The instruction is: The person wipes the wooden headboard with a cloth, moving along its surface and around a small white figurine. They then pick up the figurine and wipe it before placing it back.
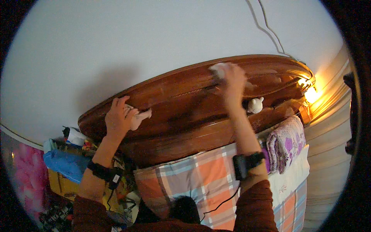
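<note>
A dark brown wooden headboard [185, 107] with a glossy face spans the view in front of me. Toward its left end, my left hand [117, 117] has a crumpled pale cloth or tissue [139, 119] in its fingers. My right hand [235, 79], blurred, is at the upper right part of the headboard. It grips a whitish wad of cloth or tissue [218, 69] against the wood. Just right of my right forearm is a small white rounded figurine [255, 105] with ear-like knobs.
A plaid sheet [208, 168] covers the bed below. A folded floral towel or blanket [287, 145] lies on a white pillow [292, 174] at right. A lit lamp [311, 94] glows by a curtain [327, 139]. At left are a blue cloth [66, 163] and clutter. Cables hang from both wrist straps.
</note>
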Demonstrator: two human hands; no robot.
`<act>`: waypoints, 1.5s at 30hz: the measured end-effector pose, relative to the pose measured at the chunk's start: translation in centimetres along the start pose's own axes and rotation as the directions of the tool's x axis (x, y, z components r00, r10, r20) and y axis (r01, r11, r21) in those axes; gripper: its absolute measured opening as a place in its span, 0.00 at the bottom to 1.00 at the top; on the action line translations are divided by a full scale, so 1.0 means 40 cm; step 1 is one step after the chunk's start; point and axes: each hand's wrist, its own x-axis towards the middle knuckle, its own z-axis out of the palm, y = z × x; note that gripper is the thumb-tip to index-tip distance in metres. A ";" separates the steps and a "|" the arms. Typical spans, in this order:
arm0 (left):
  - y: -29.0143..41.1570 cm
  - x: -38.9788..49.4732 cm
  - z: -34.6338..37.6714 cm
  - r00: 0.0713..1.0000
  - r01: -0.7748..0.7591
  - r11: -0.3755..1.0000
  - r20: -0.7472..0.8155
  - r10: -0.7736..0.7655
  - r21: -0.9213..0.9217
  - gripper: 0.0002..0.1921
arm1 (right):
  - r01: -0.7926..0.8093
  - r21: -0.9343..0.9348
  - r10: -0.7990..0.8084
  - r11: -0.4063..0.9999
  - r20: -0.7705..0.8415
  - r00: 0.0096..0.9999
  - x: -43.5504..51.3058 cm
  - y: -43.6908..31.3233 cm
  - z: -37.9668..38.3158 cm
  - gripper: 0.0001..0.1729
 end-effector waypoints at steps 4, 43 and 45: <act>-0.026 0.017 0.018 0.994 -0.025 0.996 -0.105 0.034 0.091 0.22 | -0.117 -0.068 0.103 0.991 -0.182 0.978 0.072 0.219 -0.098 0.25; -0.103 0.034 0.011 0.994 0.106 0.994 0.000 -0.106 -0.019 0.26 | -0.759 0.266 0.799 0.593 -0.308 0.517 0.080 0.937 -0.211 0.18; -0.091 0.037 0.002 0.997 0.074 0.995 -0.026 -0.075 -0.062 0.26 | -0.820 0.178 0.832 0.545 -0.243 0.500 0.091 0.964 -0.221 0.19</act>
